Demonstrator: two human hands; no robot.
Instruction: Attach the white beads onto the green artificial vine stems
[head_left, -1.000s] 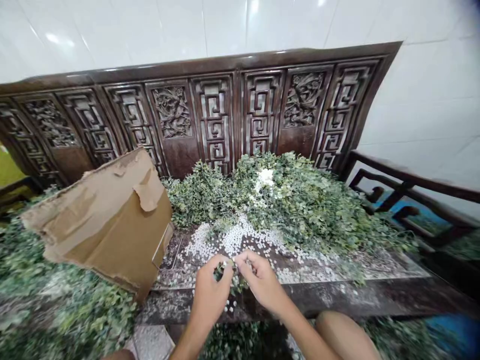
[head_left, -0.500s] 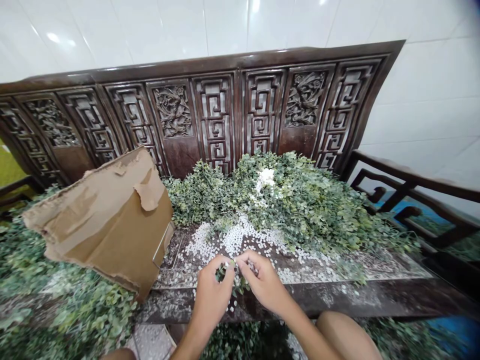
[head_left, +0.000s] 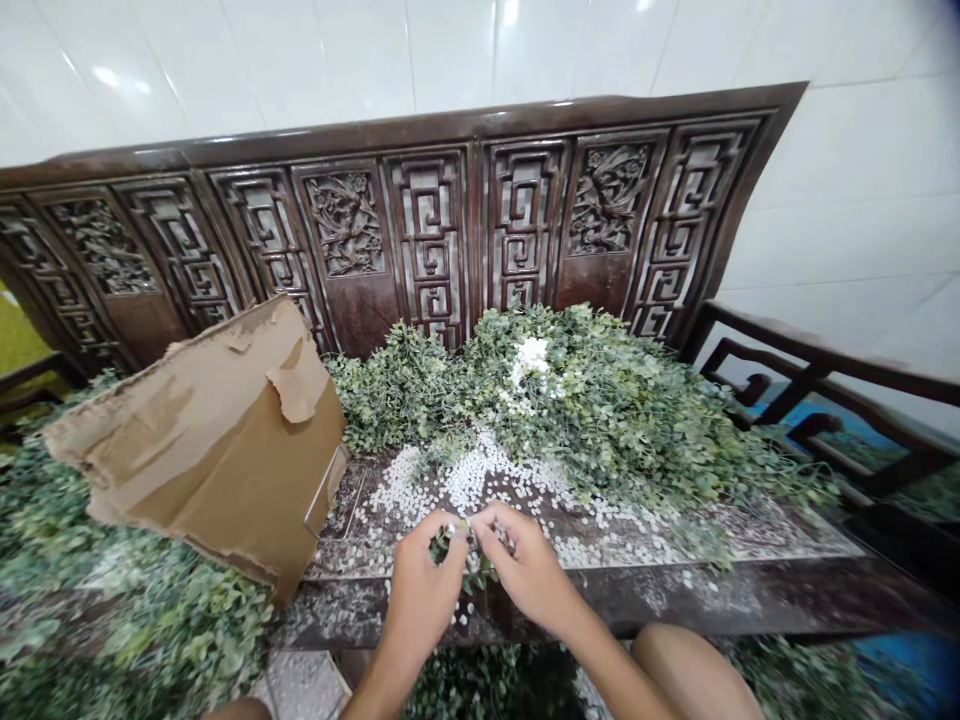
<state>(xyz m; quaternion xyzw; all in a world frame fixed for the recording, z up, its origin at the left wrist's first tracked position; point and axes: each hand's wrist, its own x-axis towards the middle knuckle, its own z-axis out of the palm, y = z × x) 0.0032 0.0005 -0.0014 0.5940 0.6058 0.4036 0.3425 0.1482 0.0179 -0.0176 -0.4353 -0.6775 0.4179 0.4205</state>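
Note:
My left hand (head_left: 426,572) is closed round a small green leafy sprig (head_left: 480,577), some of whose leaves hang below the fingers. At the tip of that sprig, the thumb and finger of my right hand (head_left: 527,568) are pinched together, touching the left fingertips. Whether a small white piece sits between them is too small to tell. Just beyond both hands, many small white round pieces (head_left: 466,480) lie scattered over the dark wooden bench seat (head_left: 525,600). Behind these rises a heap of green leafy sprigs (head_left: 637,420).
A torn cardboard piece (head_left: 225,460) leans at the left. More greenery (head_left: 187,630) lies around it, and some (head_left: 465,680) is below the seat edge. The bench's carved backrest (head_left: 435,230) stands behind, with an armrest (head_left: 825,390) at the right. A white clump (head_left: 532,357) rests on the heap.
Both hands stay almost in place, still together at the sprig. Only a very slight shift of the fingers shows.

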